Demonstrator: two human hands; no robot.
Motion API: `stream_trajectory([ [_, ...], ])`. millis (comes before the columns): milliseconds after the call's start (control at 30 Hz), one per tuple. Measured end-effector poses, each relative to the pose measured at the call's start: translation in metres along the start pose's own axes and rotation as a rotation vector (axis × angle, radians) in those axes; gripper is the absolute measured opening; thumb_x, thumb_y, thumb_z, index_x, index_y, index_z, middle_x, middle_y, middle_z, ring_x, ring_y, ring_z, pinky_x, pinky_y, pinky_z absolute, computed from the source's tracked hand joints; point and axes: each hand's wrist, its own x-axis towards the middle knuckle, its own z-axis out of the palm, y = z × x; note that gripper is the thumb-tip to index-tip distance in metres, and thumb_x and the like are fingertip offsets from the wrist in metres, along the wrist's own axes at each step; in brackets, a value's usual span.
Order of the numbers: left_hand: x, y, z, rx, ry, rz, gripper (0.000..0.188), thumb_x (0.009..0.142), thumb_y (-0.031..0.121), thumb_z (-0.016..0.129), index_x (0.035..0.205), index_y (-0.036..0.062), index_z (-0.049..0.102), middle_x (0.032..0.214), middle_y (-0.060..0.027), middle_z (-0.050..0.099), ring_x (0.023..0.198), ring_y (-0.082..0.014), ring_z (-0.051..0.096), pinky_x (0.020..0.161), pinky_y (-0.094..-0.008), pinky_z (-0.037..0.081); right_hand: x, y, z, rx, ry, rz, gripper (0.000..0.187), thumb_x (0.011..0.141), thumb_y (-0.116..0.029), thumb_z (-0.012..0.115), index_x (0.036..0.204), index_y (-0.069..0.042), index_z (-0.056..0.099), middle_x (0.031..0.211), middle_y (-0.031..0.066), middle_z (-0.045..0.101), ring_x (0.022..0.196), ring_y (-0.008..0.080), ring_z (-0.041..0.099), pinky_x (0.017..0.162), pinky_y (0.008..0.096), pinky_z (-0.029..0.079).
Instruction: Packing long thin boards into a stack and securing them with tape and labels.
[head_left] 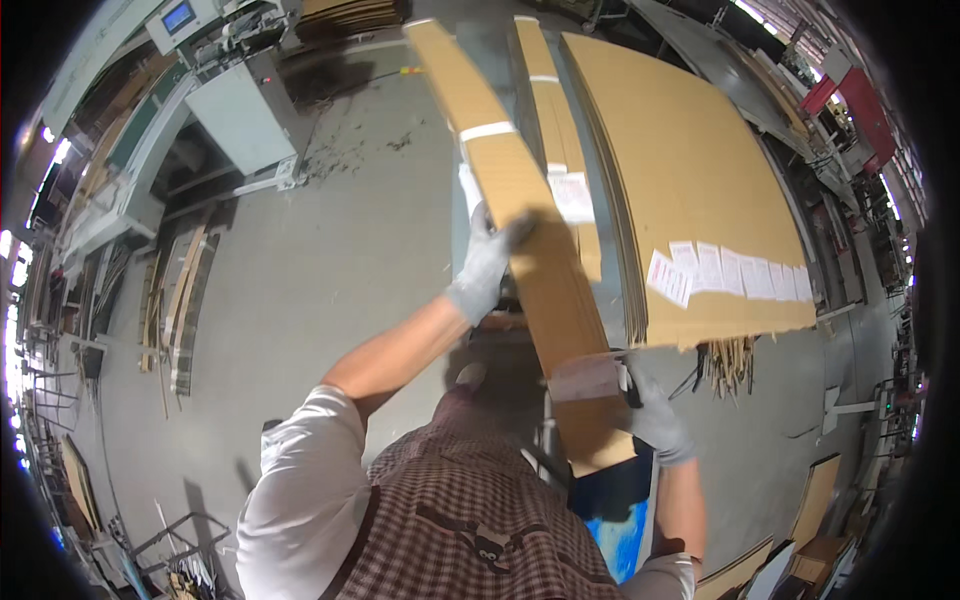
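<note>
A long, narrow bundle of brown cardboard strips (520, 185) slants across the view in front of me, bound with white bands. My left hand (485, 260), in a grey-white glove, grips its left edge about midway, thumb over the top. My right hand (655, 410), gloved too, holds the right edge near the close end, beside a pale band or label (585, 378) that is blurred. The fingers beneath the bundle are hidden. A second narrow cardboard bundle (553, 120) lies just beyond on the right, with a white paper (572, 197) on it.
A large stack of cardboard sheets (700, 170) with a row of white papers (735, 272) lies to the right. At the upper left stands a pale machine (245, 120) with a small screen. Long strips (185, 300) lie on the floor at left. Something bright blue (620, 540) shows below my right hand.
</note>
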Motion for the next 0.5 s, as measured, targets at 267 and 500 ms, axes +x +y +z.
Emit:
stream_trajectory([
  [267, 0.218, 0.011, 0.055, 0.184, -0.161, -0.065, 0.084, 0.084, 0.022, 0.074, 0.143, -0.0047, 0.020, 0.126, -0.0160, 0.053, 0.112, -0.0248, 0.057, 0.093, -0.0374, 0.048, 0.156, -0.019, -0.036, 0.383, 0.265, -0.170, 0.065, 0.078, -0.009, 0.067, 0.136, 0.005, 0.042, 0.128, 0.0141, 0.053, 0.119, 0.0212, 0.047, 0.103, 0.0324, 0.037],
  [500, 0.299, -0.019, 0.039, 0.205, -0.174, -0.162, 0.080, 0.083, 0.024, 0.076, 0.142, -0.0008, 0.028, 0.127, -0.0154, 0.054, 0.109, -0.0227, 0.059, 0.090, -0.0357, 0.050, 0.217, -0.014, -0.060, 0.487, 0.164, -0.136, 0.060, 0.082, -0.008, 0.064, 0.137, 0.003, 0.042, 0.132, 0.0124, 0.051, 0.121, 0.0197, 0.047, 0.103, 0.0320, 0.037],
])
